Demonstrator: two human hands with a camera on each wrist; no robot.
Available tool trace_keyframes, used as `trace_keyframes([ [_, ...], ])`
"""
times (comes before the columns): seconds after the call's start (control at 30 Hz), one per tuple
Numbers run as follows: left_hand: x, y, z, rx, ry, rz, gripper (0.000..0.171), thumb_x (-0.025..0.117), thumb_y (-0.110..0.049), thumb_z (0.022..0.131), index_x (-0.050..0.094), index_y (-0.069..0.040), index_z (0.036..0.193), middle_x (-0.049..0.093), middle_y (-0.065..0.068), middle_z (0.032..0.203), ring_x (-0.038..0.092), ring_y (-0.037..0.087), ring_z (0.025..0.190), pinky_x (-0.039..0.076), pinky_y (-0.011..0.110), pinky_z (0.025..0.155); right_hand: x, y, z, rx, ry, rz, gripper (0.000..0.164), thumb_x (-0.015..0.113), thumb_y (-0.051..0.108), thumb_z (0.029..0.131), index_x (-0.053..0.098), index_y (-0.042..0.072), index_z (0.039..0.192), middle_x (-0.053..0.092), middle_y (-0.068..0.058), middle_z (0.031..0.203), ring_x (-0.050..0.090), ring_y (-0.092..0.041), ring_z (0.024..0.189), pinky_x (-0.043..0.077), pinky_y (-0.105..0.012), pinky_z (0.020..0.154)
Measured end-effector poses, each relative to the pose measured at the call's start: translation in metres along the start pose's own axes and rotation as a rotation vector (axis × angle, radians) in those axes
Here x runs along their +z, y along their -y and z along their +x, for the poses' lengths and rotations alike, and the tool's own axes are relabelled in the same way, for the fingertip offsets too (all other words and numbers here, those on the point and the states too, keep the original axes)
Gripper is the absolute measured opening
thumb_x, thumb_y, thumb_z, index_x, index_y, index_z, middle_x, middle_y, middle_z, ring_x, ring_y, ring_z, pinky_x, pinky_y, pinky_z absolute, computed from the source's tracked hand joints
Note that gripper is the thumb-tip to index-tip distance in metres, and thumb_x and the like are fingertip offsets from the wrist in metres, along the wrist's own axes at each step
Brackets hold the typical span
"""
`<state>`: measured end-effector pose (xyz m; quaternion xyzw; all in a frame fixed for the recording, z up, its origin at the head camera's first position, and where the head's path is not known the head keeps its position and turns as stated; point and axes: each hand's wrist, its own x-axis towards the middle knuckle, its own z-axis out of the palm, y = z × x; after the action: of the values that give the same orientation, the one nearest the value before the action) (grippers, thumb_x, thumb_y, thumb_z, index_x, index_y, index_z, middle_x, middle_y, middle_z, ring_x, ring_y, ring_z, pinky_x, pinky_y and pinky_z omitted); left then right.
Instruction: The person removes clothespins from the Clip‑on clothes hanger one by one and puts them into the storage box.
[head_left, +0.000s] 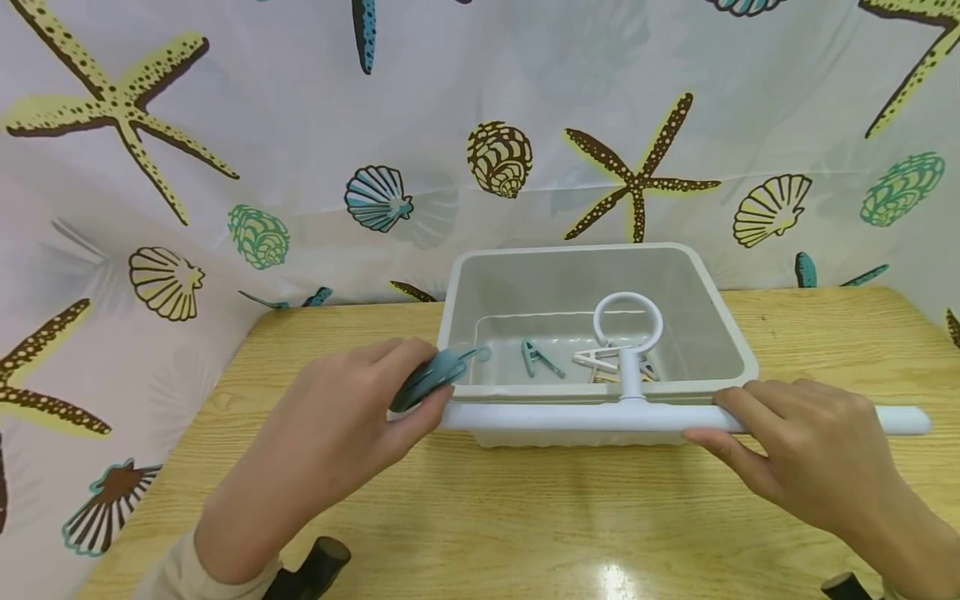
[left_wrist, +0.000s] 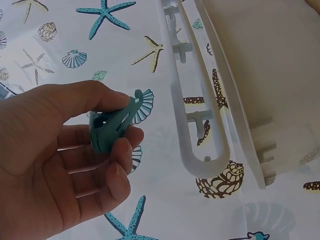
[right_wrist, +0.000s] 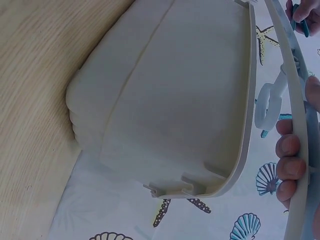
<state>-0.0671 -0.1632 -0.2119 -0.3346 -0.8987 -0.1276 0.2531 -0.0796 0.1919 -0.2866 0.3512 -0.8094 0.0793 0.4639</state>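
My left hand [head_left: 352, 408] pinches a teal plastic clothespin [left_wrist: 112, 125] between thumb and fingers; a small hook shows at its end. In the left wrist view it stands apart from the near end of a white plastic hanger [left_wrist: 177, 110]. With curled fingers my right hand [head_left: 810, 442] grips that hanger's long bar toward its right end. The hanger's ring hook [head_left: 658, 321] rises from the middle of the bar and overlaps the bin in the head view. In that view the left hand hides the bar's left end.
Behind the hanger stands a grey plastic bin [head_left: 585, 275] on the wooden table [head_left: 540, 517]. Inside lie a teal clothespin [head_left: 531, 358] and several pale ones [head_left: 596, 358]. A curtain [head_left: 300, 125] with shells and starfish hangs at the back and sides.
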Motion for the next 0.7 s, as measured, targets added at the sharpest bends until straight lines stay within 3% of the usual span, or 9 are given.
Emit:
trace_keyframes([
  [0.47,0.002,0.003,0.019,-0.01,0.092,-0.04,0.014,0.07,-0.014,0.087,0.057,-0.008,0.085,0.045,-0.004,0.064,0.042,0.009,0.055,0.035,0.024,0.049,-0.002,0.001,0.0,0.001,0.011,-0.004,0.057,0.039,0.06,0.097,0.059,0.012,0.073,0.049,0.008,0.055,0.03,-0.009,0.039,0.023,-0.024,0.035],
  [0.7,0.005,0.007,0.029,0.02,0.122,-0.052,0.019,0.069,-0.013,0.087,0.052,-0.007,0.078,0.041,-0.003,0.063,0.041,0.011,0.057,0.036,0.025,0.051,-0.001,0.003,0.0,-0.001,0.014,-0.004,0.058,0.039,0.06,0.097,0.059,0.012,0.073,0.05,0.007,0.056,0.032,-0.01,0.038,0.024,-0.025,0.034],
])
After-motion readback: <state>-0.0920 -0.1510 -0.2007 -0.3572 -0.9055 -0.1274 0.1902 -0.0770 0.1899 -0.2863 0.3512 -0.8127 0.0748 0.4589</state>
